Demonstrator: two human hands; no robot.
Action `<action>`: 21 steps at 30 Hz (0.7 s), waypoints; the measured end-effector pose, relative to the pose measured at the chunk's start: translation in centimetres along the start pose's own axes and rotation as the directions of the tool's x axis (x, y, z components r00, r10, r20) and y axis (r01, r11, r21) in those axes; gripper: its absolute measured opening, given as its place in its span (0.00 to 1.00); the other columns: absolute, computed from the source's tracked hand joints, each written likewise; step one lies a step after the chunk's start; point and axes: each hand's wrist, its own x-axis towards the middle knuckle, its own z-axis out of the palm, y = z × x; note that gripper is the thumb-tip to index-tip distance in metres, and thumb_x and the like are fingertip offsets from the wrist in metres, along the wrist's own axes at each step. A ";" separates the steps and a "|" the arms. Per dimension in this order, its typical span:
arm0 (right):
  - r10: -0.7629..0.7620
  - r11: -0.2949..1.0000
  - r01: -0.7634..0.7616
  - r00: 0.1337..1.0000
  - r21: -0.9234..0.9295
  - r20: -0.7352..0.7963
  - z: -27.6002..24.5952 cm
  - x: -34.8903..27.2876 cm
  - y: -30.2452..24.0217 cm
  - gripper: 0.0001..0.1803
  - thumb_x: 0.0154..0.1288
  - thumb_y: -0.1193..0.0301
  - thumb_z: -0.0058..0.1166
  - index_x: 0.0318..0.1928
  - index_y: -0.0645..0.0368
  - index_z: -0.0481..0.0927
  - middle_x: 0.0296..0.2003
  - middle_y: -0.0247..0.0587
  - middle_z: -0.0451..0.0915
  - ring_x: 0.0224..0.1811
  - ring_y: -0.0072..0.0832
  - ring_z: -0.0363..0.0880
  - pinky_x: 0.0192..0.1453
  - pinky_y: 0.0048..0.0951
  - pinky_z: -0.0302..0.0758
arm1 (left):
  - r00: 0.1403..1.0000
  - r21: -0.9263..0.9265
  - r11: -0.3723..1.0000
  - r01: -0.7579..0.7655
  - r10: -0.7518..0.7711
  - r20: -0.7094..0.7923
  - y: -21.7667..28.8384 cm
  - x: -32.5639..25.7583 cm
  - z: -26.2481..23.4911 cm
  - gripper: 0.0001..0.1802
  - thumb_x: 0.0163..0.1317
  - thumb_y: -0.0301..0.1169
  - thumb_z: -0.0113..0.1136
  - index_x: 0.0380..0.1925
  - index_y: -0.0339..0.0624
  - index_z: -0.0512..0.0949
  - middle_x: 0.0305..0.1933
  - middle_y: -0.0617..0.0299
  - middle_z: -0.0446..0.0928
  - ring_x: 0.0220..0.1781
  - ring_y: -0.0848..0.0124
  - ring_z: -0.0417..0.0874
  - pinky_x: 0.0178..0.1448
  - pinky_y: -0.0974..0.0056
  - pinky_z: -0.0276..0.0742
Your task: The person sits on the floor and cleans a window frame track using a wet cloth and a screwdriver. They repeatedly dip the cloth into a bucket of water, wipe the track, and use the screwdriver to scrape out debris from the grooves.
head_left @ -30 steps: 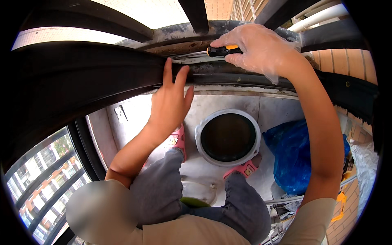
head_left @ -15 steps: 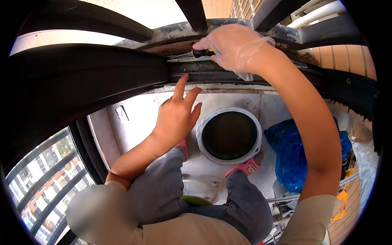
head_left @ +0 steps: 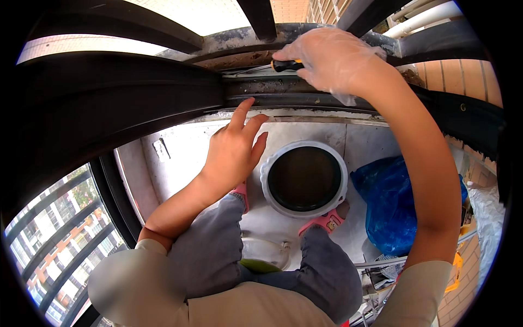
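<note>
In a clear plastic glove, my right hand (head_left: 332,60) is closed around the black and yellow handle of a screwdriver (head_left: 286,65). Its thin metal shaft points left along the outer side of the dark window track (head_left: 272,86), with the tip hard to make out. My bare left hand (head_left: 233,147) has its fingers spread, the index fingertip touching or very near the inner edge of the track. Brown dirt (head_left: 245,60) lies along the ledge beyond the track.
Dark metal bars (head_left: 259,22) cross outside the window. Below the sill, a white-rimmed bucket (head_left: 305,177) of dark murky water stands on the tiled floor between my feet. A blue plastic bag (head_left: 388,218) lies to its right. A dark window frame (head_left: 125,87) fills the left.
My right hand has slid to the right along the track with the screwdriver, and more of its shaft shows. The left hand stays nearly in place.
</note>
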 end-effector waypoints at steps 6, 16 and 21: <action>-0.030 0.999 0.030 0.999 0.024 0.010 1.0 0.1 -0.4 0.24 0.60 0.71 0.55 0.58 0.41 0.76 0.46 0.45 0.80 0.48 0.44 0.78 0.57 0.39 0.73 | 0.998 -0.009 1.000 -0.020 0.019 -0.058 0.5 0.7 0.2 0.15 0.55 0.26 0.63 0.44 0.42 0.77 0.61 0.48 0.69 0.31 0.60 0.84 0.35 0.60 0.80; -0.118 0.973 0.130 0.991 0.192 -0.070 0.7 -2.0 1.7 0.23 0.63 0.69 0.54 0.59 0.41 0.75 0.53 0.42 0.77 0.57 0.37 0.74 0.66 0.37 0.67 | 0.997 0.050 0.999 0.010 -0.006 -0.080 -1.1 0.8 0.5 0.17 0.55 0.28 0.62 0.45 0.42 0.74 0.61 0.42 0.67 0.26 0.53 0.82 0.30 0.58 0.80; -0.097 0.981 0.106 0.993 0.160 -0.063 1.2 -1.2 0.9 0.23 0.63 0.68 0.55 0.60 0.42 0.74 0.53 0.41 0.78 0.57 0.37 0.74 0.66 0.37 0.67 | 0.998 0.039 0.999 0.019 -0.017 -0.054 -1.0 0.6 0.3 0.16 0.55 0.28 0.62 0.45 0.42 0.74 0.61 0.42 0.67 0.27 0.53 0.82 0.30 0.58 0.81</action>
